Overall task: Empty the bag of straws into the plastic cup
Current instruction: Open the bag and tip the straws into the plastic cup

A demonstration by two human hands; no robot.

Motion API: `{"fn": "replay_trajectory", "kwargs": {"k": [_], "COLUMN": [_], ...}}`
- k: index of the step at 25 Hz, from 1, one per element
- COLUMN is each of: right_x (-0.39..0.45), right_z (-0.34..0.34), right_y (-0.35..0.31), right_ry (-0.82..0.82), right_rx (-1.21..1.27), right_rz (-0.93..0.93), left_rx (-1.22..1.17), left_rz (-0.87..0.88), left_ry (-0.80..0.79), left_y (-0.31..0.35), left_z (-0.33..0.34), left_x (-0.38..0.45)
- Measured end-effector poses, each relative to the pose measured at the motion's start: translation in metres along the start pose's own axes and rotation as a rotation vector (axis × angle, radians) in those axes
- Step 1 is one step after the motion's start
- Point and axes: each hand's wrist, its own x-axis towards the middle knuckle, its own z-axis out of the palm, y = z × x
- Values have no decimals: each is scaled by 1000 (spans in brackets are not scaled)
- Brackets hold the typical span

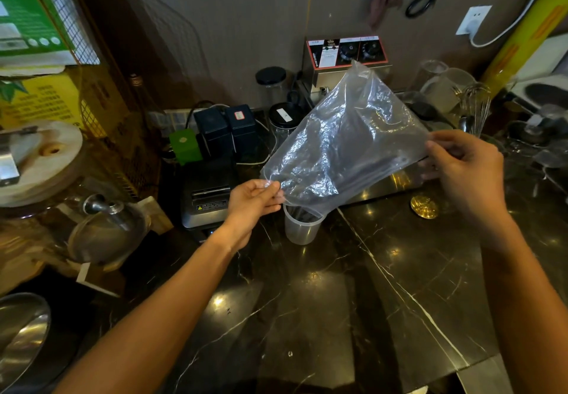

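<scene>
A clear plastic bag hangs tilted above the dark marble counter, its lower corner dipping into a translucent plastic cup. Dark straws show through the bag near that lower end, and some reach down into the cup. My left hand pinches the bag's lower left edge just beside the cup's rim. My right hand grips the bag's upper right edge, holding that side higher.
A black receipt printer stands left of the cup. Dark tins and glass jars line the back, beside a steel appliance with dials. A gold drain cap lies right. A glass lid sits at left.
</scene>
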Motion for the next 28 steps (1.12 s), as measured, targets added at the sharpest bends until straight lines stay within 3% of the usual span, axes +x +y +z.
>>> {"fn": "replay_trajectory", "kwargs": {"k": [5,12,22,28], "right_x": [5,23,44,50], "right_z": [-3,-5,12,9], "right_y": [-12,-46,-90,-110], "right_ry": [17,58,-45,-37], "right_rx": [-15,-151,-416,-412], "right_rz": [-34,-216,-464,-485], "left_rx": [34,6,-102,-142], "left_rz": [10,35,-40,7], "left_ry": [1,3,-2,5], "left_y": [3,12,-5,9], "left_z": [4,5,7,-2], "left_x": [-1,2,-3,-3]}}
